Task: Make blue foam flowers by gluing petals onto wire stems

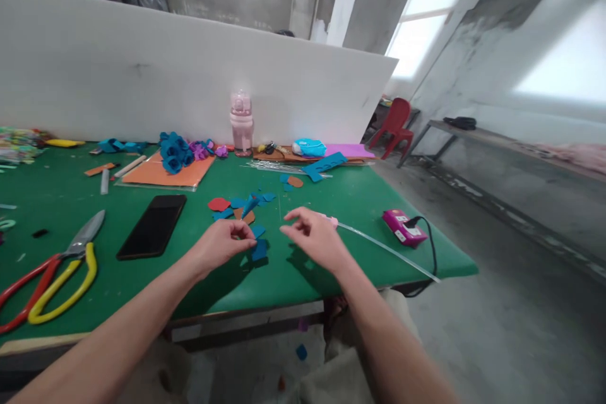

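My left hand (226, 243) is closed in a pinch over the green table. Just above its knuckles stands a blue rolled petal (250, 205), which seems to rise from the grip; any stem inside the fingers is hidden. Beside the fingertips lies a flat blue piece (259, 250). My right hand (310, 233) hovers to the right with thumb and fingers curved apart, nothing visible between them. Behind it shows the pink end of what looks like a glue gun (331, 221), a long clear glue stick (388, 250) reaching out of it. A red cut piece (218, 204) lies among blue and brown ones.
At left are large scissors (80, 246) and a black phone (154, 227). Blue paper-like flowers (175, 151) rest on orange sheets (163, 175). Farther back stand a pink bottle (242, 126) and a white board (189, 69). A purple power socket (404, 227) with a cable is near the right edge.
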Action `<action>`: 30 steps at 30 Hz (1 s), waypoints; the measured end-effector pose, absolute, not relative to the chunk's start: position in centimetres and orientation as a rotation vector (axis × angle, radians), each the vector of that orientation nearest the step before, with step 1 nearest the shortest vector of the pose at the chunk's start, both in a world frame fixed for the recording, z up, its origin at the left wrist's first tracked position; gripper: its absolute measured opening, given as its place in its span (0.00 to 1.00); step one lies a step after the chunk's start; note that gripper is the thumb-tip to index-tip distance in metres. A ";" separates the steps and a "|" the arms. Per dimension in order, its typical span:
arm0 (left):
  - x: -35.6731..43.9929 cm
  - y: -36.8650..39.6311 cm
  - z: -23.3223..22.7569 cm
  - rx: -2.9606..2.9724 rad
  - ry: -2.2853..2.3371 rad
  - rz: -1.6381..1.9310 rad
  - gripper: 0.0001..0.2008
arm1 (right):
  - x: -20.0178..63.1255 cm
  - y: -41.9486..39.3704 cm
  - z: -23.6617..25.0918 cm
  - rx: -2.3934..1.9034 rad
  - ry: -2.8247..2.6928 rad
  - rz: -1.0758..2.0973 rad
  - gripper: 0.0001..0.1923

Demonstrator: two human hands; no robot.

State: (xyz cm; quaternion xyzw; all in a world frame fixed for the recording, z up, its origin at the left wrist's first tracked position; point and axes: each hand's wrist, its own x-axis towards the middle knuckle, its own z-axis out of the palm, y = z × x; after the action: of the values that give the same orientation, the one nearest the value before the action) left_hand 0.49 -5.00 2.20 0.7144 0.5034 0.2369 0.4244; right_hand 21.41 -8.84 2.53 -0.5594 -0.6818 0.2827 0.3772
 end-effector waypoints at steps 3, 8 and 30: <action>0.2 -4.8 2.0 1.711 1.260 0.588 0.09 | 25.4 -8.9 3.2 -1.767 -1.713 0.437 0.16; 0.1 -4.4 1.4 1.459 1.276 0.595 0.11 | 28.6 -8.8 1.5 -2.187 -1.758 0.379 0.20; -0.9 -3.6 0.3 1.734 1.447 0.509 0.04 | 23.0 -9.9 2.2 -1.052 -1.007 1.588 0.16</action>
State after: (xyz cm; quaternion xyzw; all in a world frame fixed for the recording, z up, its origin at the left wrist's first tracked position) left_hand -0.92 -3.63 0.30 0.6858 0.5724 0.2013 0.4018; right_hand 23.04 -9.94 2.24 -0.4301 -0.4116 0.6489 0.4737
